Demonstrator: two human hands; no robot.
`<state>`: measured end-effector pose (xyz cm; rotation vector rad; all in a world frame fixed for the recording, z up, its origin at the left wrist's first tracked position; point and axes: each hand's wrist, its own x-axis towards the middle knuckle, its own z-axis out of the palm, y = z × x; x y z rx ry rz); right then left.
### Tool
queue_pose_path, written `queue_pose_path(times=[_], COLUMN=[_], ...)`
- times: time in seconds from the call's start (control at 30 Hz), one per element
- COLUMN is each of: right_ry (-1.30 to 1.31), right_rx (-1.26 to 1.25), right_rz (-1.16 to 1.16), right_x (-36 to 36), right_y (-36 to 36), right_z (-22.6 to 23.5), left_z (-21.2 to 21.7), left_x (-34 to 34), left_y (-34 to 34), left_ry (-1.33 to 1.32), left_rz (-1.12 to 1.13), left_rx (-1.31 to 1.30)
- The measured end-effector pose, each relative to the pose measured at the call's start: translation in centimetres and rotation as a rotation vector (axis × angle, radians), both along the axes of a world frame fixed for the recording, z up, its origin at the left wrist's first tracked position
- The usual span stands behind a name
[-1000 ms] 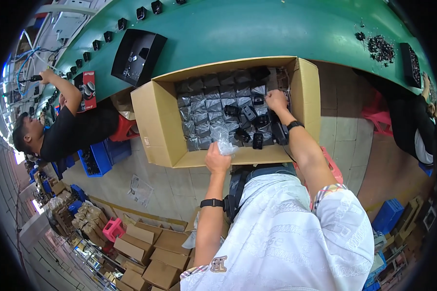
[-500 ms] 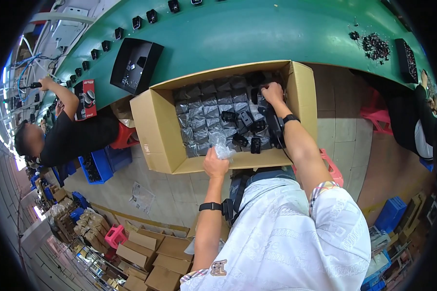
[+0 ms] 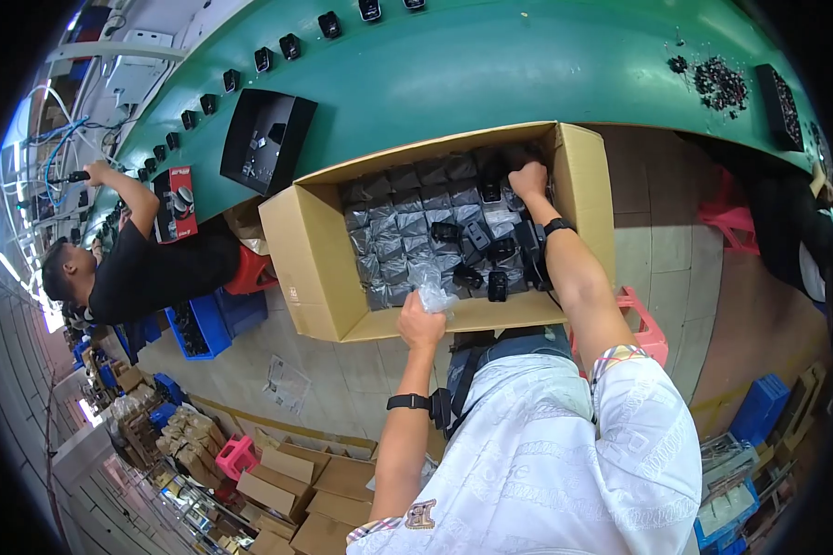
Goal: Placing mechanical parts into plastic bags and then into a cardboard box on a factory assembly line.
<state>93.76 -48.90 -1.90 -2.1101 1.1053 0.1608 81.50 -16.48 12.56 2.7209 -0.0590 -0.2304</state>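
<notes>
Clenched around a clear plastic bag point(image 3: 429, 285), the left hand point(image 3: 421, 322) is at the near edge of the carton point(image 3: 315, 264), with the bag extending forward over the inside. Ahead and to the right, the right hand point(image 3: 528, 180) reaches into the far right corner; its fingers are bent, and I cannot tell whether they hold anything.

Between the two hands lie loose black parts point(image 3: 475, 234), strewn on grey wrapped packs point(image 3: 389, 228), which sit in close rows ahead and to the left of the bag. Just behind the right hand, by its wrist, a black device point(image 3: 530, 240) takes up space along the carton's right side.

Overhead, the carton is open, with its flaps folded out. For sideways movement the right hand has little room before the right wall point(image 3: 581, 185); toward the left hand there is more, above the parts. The far edge runs just ahead of the right hand.

Beyond that edge spreads the green table point(image 3: 491, 69), with a black tray point(image 3: 296, 134) ahead and left of the left hand. Behind the right hand, beside its forearm, stands a pink stool point(image 3: 651, 335).
</notes>
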Motion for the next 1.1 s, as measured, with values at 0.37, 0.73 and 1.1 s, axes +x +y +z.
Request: queue_pose_path(times=[0.37, 0.73, 1.1], right_ry=[-0.494, -0.251, 0.062], right_rx=[0.838, 1.246, -0.043], right_rz=[0.377, 0.660, 0.345], right_x=[-10.2, -10.7, -9.9], right_y=[8.7, 17.0, 1.2], right_z=[7.9, 14.1, 0.3], left_z=[0.6, -3.0, 1.2], left_x=[0.0, -1.2, 0.1], left_y=[0.0, 4.4, 0.8], left_ry=[0.111, 0.360, 0.093], left_rz=[0.090, -0.118, -0.176], left_rx=[0.044, -0.382, -0.271])
